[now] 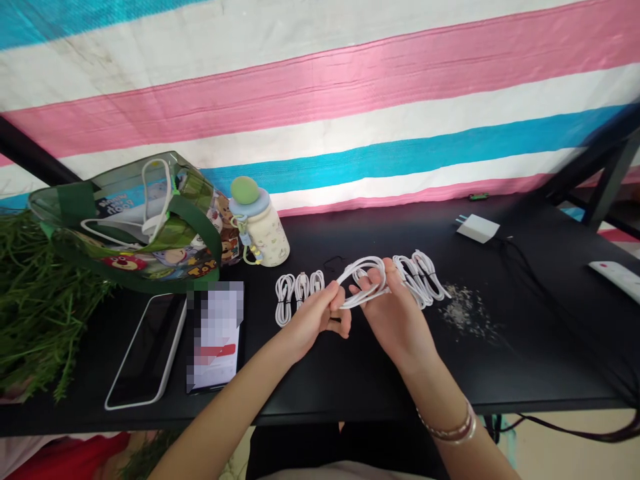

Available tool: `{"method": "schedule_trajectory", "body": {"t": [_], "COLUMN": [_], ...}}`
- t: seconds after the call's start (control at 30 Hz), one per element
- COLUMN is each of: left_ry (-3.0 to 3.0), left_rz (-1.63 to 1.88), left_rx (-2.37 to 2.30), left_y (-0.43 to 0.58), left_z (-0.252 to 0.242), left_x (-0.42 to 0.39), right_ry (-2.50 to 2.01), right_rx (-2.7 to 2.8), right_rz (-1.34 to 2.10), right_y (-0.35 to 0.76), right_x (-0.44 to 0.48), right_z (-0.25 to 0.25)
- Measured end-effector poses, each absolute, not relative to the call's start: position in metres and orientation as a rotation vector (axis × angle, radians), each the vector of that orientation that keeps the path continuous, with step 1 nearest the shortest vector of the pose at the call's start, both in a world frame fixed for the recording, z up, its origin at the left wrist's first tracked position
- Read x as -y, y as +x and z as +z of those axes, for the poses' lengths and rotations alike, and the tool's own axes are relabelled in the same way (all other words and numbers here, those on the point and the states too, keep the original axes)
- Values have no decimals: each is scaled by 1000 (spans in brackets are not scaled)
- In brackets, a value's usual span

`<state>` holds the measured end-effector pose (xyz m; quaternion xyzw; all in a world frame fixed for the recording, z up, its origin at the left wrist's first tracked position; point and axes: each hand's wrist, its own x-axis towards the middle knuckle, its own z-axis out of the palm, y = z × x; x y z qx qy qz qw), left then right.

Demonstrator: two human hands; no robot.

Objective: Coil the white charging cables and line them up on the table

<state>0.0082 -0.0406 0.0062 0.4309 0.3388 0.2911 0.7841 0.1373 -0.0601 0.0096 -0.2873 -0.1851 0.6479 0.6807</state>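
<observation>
You have one white cable [360,301] looped in a loose coil between your hands, raised just above the desk [350,387] and in front of the bundles. Your left hand [317,312] pinches the near side of the coil between thumb and fingers, the other fingers curled; your right hand [395,313] is partly open, palm up, with the far side lying between thumb and fingers. Judging by what lies there, much is done: three bundles [300,290], each cinched with a dark band, sit to the left, and more banded bundles [423,277] lie to the right, too overlapped for you to count surely. You seem to have this coil shaped but not yet banded, as no band shows on it; a thin black tie [334,260] lies behind it. For writing, you can make out "TO" on the bag [183,263], with other lettering inside unclear; the phone's [215,340] screen is blurred out.
</observation>
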Motion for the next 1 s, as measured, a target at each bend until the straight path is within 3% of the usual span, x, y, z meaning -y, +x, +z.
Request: {"method": "schedule_trajectory", "body": {"t": [0.53, 1.0], "left_ry": [2143, 2183], "left_rz": [615, 739], "left_rx": [-851, -1026], "left_y": [8, 8], "left_z": [9, 9], "left_x": [53, 50], "right_ry": [-651, -783], "right_rx": [267, 140], "right_rz": [1532, 1462], "right_y": [143, 132], "right_x": [55, 55], "right_z": [-5, -17]}}
